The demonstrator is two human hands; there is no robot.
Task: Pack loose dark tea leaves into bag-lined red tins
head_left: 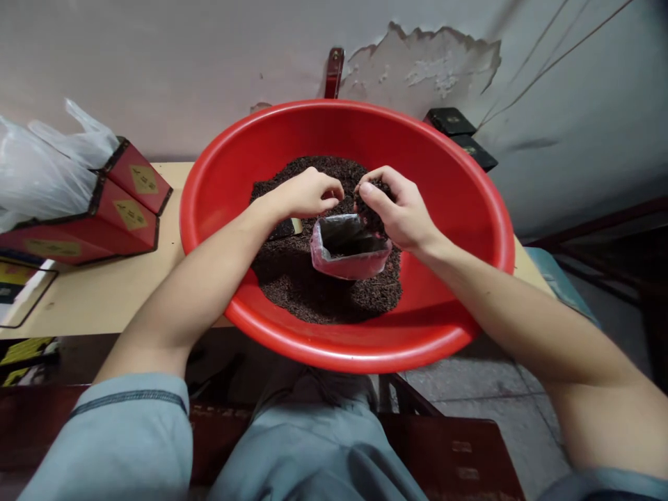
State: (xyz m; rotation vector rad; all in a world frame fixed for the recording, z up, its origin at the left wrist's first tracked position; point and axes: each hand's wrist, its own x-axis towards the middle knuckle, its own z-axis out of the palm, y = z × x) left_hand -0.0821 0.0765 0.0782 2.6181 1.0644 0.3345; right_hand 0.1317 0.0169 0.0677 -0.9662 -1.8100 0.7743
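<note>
A big red plastic basin (344, 358) holds a heap of dark loose dried tea leaves (292, 292). A small box lined with a clear plastic bag (352, 263) stands in the leaves, pinkish on its outside. Above its right rim, my right hand (399, 209) is curled round a clump of the dark leaves. My left hand (316, 193) hovers behind the box's left rim, fingers loosely bent and thumb apart, with nothing visible in it. Partly hidden under my left wrist, a dark object with a pale edge (286, 229) lies on the leaves.
Red boxes with gold labels (128, 214) stand left on the pale tabletop (104, 292), clear plastic bags (46, 167) rising from them. Dark boxes (453, 124) sit behind the basin at right. Behind is a wall (182, 62) with peeling paint; a dark red bench (454, 452) is below.
</note>
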